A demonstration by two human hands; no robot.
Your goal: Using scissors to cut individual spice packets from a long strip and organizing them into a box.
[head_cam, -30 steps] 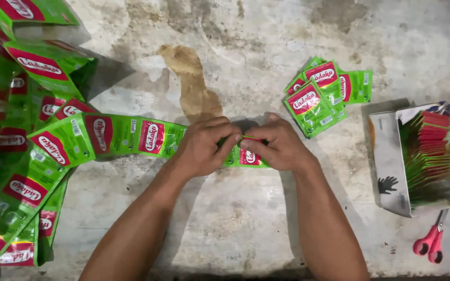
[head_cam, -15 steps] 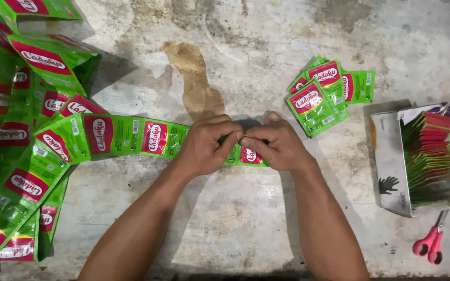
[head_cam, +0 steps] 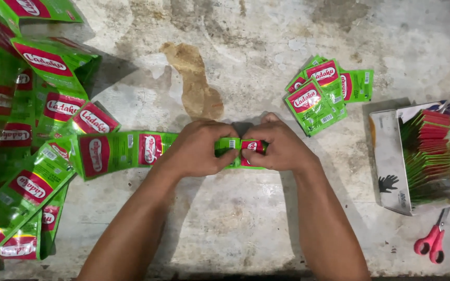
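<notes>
Both my hands on the sachet strip, mid-frame

My left hand (head_cam: 199,148) and right hand (head_cam: 277,145) each pinch the green-and-red sachet strip (head_cam: 126,152); thumbs nearly touching.

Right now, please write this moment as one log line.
left hand: grips sachet strip | right hand: grips end sachet | loose sachets, filled box, scissors on right

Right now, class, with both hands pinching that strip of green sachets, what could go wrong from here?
1. Both hands, left and right, grip the strip of sachets at one joint; an uneven pull might tear into a sachet.
2. The long strip trails into the pile of strips, so it could snag or drag them.
3. The scissors lie near the table edge and might get knocked off.
</notes>
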